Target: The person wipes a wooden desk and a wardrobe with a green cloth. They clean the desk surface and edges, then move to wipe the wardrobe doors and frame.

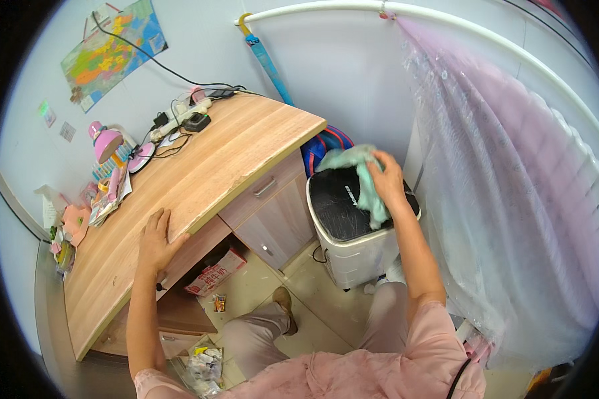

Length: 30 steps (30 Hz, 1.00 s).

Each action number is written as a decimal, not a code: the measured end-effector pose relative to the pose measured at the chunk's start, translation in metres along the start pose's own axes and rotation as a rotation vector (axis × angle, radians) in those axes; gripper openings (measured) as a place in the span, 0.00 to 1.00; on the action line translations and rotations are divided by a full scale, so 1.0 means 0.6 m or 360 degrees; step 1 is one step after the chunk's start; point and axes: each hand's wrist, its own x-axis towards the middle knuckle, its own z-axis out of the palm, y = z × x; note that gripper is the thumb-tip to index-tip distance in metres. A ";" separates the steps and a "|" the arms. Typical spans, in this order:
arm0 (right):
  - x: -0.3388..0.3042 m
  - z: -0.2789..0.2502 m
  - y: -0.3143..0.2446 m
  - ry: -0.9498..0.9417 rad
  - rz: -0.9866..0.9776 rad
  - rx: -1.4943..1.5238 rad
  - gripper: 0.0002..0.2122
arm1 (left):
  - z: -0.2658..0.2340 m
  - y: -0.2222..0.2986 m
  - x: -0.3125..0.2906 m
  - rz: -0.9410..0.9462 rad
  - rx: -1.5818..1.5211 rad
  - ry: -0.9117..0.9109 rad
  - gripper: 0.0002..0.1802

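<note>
My right hand (pixel 387 176) is closed on a pale green cloth (pixel 367 174). The cloth drapes over the black lid (pixel 336 203) of a white box-shaped appliance or bin (pixel 361 258), which stands right of the desk. My left hand (pixel 158 238) lies flat on the front edge of the wooden desk (pixel 226 156), fingers spread and holding nothing.
Along the desk's back are a pink lamp (pixel 105 143), a power strip (pixel 180 120) with cables, and papers. A blue umbrella (pixel 267 66) hangs from a white rail. A sheer curtain (pixel 486 179) hangs at right. Below the desk lie a cardboard box (pixel 216 271) and a waste-filled bag (pixel 205 364).
</note>
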 end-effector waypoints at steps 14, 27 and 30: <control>0.078 0.298 -0.171 -0.0327 -0.0263 -0.0749 0.26 | -0.012 0.000 -0.016 -0.0041 0.0050 -0.0001 0.48; 0.013 0.310 -0.262 -0.0881 -0.0298 -0.0330 0.24 | -0.015 -0.005 -0.022 -0.0066 0.0042 0.0011 0.47; 0.073 0.297 -0.201 -0.0455 -0.0320 -0.0730 0.23 | -0.021 0.002 -0.014 -0.0110 0.0067 -0.0110 0.50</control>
